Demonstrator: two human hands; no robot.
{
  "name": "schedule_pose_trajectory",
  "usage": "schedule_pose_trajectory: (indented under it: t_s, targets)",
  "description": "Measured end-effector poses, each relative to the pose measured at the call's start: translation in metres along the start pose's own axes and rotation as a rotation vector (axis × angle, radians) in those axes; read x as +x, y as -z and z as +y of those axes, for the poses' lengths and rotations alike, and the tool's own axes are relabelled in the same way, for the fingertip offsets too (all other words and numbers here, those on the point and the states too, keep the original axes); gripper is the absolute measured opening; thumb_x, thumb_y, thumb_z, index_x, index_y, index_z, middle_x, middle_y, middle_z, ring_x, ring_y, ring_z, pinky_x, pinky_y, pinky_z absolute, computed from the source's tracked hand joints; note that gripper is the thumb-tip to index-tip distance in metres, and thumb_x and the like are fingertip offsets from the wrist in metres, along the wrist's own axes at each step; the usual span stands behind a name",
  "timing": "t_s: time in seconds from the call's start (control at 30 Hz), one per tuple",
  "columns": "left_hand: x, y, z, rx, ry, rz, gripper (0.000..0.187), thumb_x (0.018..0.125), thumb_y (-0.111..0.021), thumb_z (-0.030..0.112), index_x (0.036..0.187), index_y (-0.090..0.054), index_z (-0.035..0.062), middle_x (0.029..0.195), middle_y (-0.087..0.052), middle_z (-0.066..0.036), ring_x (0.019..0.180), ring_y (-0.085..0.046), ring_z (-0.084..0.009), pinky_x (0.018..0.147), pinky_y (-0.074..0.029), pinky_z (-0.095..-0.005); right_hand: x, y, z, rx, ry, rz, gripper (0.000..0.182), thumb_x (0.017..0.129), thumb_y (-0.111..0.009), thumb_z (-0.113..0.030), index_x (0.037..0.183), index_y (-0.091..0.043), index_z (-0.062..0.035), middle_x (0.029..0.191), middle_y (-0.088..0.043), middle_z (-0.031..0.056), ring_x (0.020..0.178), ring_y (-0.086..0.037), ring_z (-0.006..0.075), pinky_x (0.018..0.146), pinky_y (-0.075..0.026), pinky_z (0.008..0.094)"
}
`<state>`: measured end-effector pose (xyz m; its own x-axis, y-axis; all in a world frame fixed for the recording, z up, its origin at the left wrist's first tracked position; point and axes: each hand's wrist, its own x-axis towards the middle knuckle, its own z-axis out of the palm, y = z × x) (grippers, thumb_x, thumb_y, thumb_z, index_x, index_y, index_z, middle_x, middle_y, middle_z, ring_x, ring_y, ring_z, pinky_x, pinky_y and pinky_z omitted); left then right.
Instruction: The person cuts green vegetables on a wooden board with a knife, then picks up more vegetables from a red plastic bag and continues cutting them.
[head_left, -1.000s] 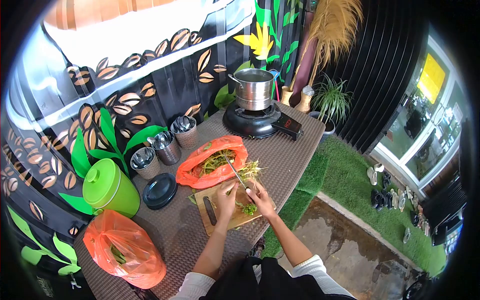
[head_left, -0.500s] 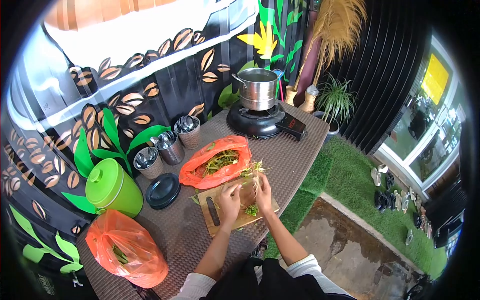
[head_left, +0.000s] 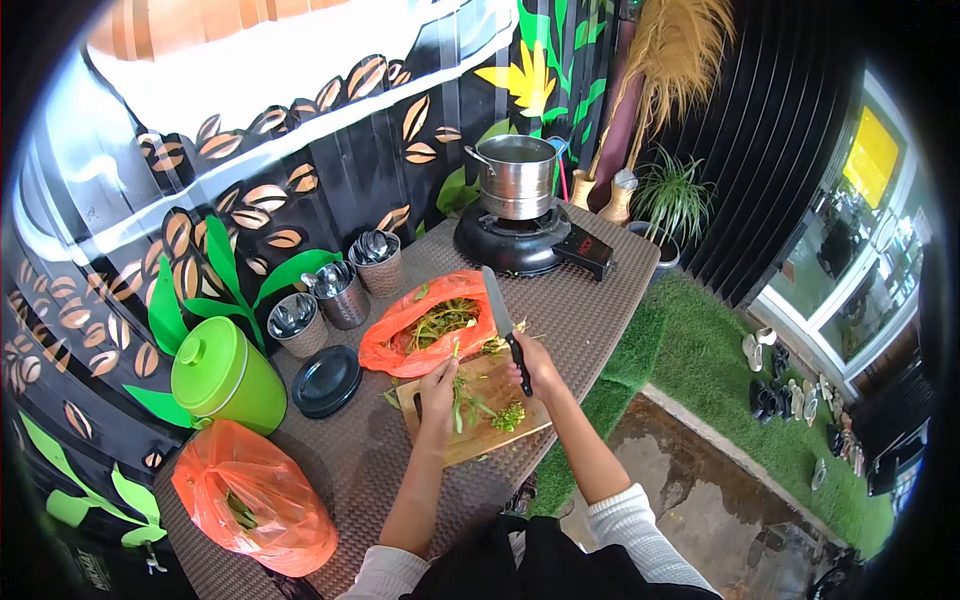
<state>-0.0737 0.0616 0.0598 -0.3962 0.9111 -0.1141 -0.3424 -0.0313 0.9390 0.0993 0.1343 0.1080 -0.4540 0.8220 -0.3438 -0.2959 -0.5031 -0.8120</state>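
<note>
We find the right hand [head_left: 527, 362] closed around the black handle of a knife [head_left: 501, 312], whose blade is raised and points away from the person, over the near edge of an orange bag of greens [head_left: 432, 322]. The left hand [head_left: 437, 388] rests on a wooden cutting board [head_left: 478, 432], fingers pinched on a bundle of green stems [head_left: 462, 398] that lies across the board. A small heap of chopped greens [head_left: 511, 415] sits on the board just beside the stems, toward the right edge of the table [head_left: 590, 310]. The board lies near the table's front edge. Behind it, along the back edge, stand three metal cutlery holders [head_left: 338, 295], a black lid [head_left: 326, 380] and a green lidded container [head_left: 226, 375]. A steel pot [head_left: 517, 177] stands on a black stove [head_left: 520, 245] at the far right corner. A second orange bag [head_left: 255, 495] lies at the near left corner.
</note>
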Motion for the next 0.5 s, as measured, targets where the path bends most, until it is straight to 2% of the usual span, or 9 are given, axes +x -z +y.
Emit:
schedule_pose_trajectory:
  t_s: [0.07,0.1,0.17,0.3,0.33,0.37,0.43,0.47,0.5]
  targets:
    - [0.003,0.003,-0.007,-0.079,0.004,-0.045,0.031,0.093,-0.055,0.015,0.117,-0.057,-0.0053,0.111,-0.062,-0.008,0.100,-0.056,-0.0138,0.090,-0.042,-0.0263,-0.029,-0.009,0.000,-0.158,0.187,-0.046,0.025,0.096,-0.043,-0.033,0.104,-0.046,-0.0100,0.057,-0.044,0.0012,0.045,-0.040,0.0092,0.040,-0.032,0.0237]
    - [0.003,0.004,-0.008,-0.158,0.006,-0.086,0.031,0.093,-0.055,0.016,0.115,-0.058,-0.0047,0.106,-0.062,-0.007,0.094,-0.057,-0.0141,0.085,-0.044,-0.0274,-0.039,-0.012,0.003,-0.158,0.188,-0.043,0.025,0.096,-0.043,-0.033,0.104,-0.046,-0.0100,0.057,-0.044,0.0012,0.045,-0.040,0.0092,0.040,-0.032,0.0237]
    - [-0.001,0.002,-0.004,-0.161,0.029,-0.091,0.031,0.093,-0.055,0.015,0.116,-0.057,-0.0044,0.106,-0.062,-0.007,0.094,-0.057,-0.0140,0.084,-0.045,-0.0275,-0.054,-0.015,0.017,-0.363,0.378,-0.111,0.028,0.096,-0.045,-0.027,0.116,-0.048,-0.0078,0.058,-0.046,0.0005,0.048,-0.042,0.0083,0.044,-0.033,0.0230]
    - [-0.012,0.001,-0.002,-0.229,0.079,-0.113,0.034,0.092,-0.057,0.017,0.117,-0.057,-0.0045,0.112,-0.062,-0.007,0.103,-0.055,-0.0139,0.091,-0.040,-0.0257,-0.073,-0.016,0.047,-0.517,0.446,-0.177,0.029,0.095,-0.048,-0.021,0.118,-0.048,-0.0043,0.062,-0.047,-0.0007,0.054,-0.045,0.0062,0.050,-0.034,0.0209]
    - [-0.014,0.003,-0.001,-0.227,0.080,-0.115,0.034,0.092,-0.057,0.017,0.117,-0.057,-0.0045,0.112,-0.062,-0.007,0.103,-0.055,-0.0139,0.091,-0.040,-0.0257,-0.083,-0.018,0.044,-0.605,0.440,-0.189,0.030,0.093,-0.052,-0.018,0.119,-0.050,-0.0035,0.076,-0.057,0.0021,0.060,-0.050,0.0073,0.055,-0.040,0.0217]
    - [-0.016,0.005,0.000,-0.279,0.128,-0.134,0.032,0.091,-0.058,0.017,0.116,-0.058,-0.0032,0.109,-0.062,-0.006,0.098,-0.055,-0.0124,0.086,-0.041,-0.0253,-0.082,-0.017,0.050,-0.602,0.441,-0.188,0.030,0.093,-0.052,-0.018,0.119,-0.050,-0.0035,0.076,-0.057,0.0021,0.060,-0.050,0.0073,0.055,-0.040,0.0217]
    - [-0.020,0.006,0.003,-0.329,0.178,-0.152,0.031,0.091,-0.060,0.017,0.115,-0.059,-0.0020,0.105,-0.062,-0.004,0.094,-0.055,-0.0110,0.082,-0.043,-0.0248,-0.083,-0.021,0.061,-0.789,0.687,-0.126,0.032,0.092,-0.056,-0.019,0.119,-0.052,-0.0040,0.091,-0.063,0.0062,0.071,-0.059,0.0119,0.065,-0.047,0.0273]
    - [-0.022,0.006,0.004,-0.302,0.178,-0.149,0.030,0.090,-0.061,0.017,0.113,-0.060,-0.0008,0.101,-0.062,-0.002,0.088,-0.054,-0.0102,0.077,-0.043,-0.0248,-0.086,-0.018,0.063,-0.853,0.606,-0.087,0.038,0.087,-0.060,-0.028,0.118,-0.053,-0.0077,0.107,-0.064,0.0158,0.101,-0.062,0.0316,0.086,-0.047,0.0373]
    - [-0.023,0.006,0.004,-0.275,0.178,-0.146,0.029,0.089,-0.062,0.017,0.112,-0.060,0.0004,0.098,-0.062,-0.001,0.083,-0.053,-0.0094,0.073,-0.043,-0.0249,-0.087,-0.019,0.064,-0.852,0.606,-0.086,0.038,0.087,-0.060,-0.028,0.118,-0.053,-0.0077,0.107,-0.064,0.0158,0.101,-0.062,0.0316,0.086,-0.047,0.0373]
